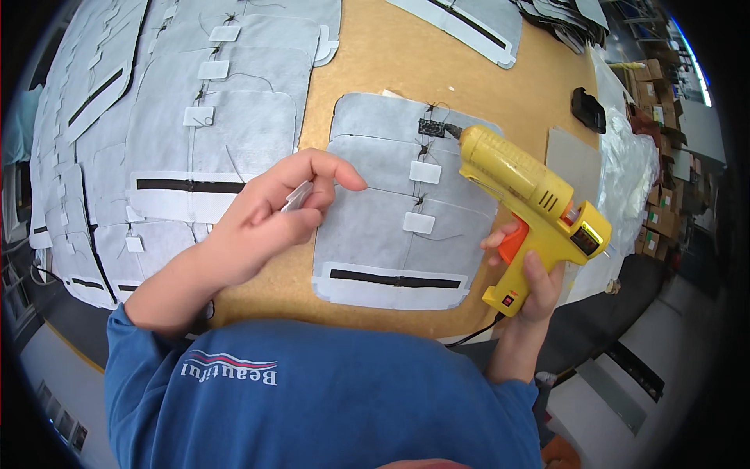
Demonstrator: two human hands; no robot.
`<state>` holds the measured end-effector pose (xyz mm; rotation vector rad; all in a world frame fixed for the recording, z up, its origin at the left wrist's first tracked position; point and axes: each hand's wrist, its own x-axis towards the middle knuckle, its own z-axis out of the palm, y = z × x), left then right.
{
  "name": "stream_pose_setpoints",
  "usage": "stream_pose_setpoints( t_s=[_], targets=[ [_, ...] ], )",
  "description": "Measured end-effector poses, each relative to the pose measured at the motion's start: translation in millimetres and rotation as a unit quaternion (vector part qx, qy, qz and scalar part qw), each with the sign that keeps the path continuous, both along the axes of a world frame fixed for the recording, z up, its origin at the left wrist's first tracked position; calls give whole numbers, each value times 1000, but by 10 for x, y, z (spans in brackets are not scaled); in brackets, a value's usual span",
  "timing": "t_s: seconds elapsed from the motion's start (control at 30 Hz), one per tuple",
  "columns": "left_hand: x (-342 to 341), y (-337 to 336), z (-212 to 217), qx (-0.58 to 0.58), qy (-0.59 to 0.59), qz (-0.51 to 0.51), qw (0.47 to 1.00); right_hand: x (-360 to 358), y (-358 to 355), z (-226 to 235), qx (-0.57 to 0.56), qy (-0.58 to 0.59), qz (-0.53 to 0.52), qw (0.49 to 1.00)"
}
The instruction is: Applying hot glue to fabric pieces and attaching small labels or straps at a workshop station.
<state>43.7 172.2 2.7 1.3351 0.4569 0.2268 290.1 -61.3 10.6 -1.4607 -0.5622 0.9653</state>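
In my right hand point(539, 281) is a yellow hot glue gun point(519, 176), gripped by its handle with fingers at the orange trigger. Its dark nozzle points at a small black speckled patch point(431, 127) on the farthest of several overlapping grey fabric panels point(363, 211). My left hand point(269, 207) hovers left of these panels, with a few small whitish flat tabs point(297, 195) tucked in its curled fingers and the index finger stretched out. White tabs point(425, 172) and thin dark wires lie along the panels, and a black strip point(394, 279) crosses the nearest one.
More overlapping grey panels point(258, 133) with white tabs cover the table's left side. Another panel point(476, 31) lies at the back, beside a dark stack point(566, 23). A black holder-like object point(587, 110) and clear plastic sheeting point(629, 168) sit at the right. A cord point(476, 332) trails from the gun.
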Motion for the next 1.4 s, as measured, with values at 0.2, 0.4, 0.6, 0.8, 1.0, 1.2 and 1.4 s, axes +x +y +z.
stream_pose_setpoints(
  t_s=[0.2,0.4,0.6,0.8,1.0,1.2,1.4],
  targets=[
    [44,16,-29,-288,-36,-15,957,-26,96,-40,17,1,8,1000],
    [72,-2,-7,-339,3,25,941,0,106,-69,15,-2,15,1000],
    [8,80,-64,-344,-17,-35,938,-1,71,-50,-5,-26,6,1000],
    [8,55,-120,-390,-36,-40,919,-2,84,-35,-17,-46,-11,999],
    [-15,41,-160,-419,-65,-48,904,-7,71,-15,-23,-44,-7,999],
    [42,-7,-65,-376,-25,-17,926,31,-20,-61,-2,-2,10,1000],
    [22,15,-75,-355,-38,-58,932,-73,93,12,3,-5,11,1000]
  ],
)
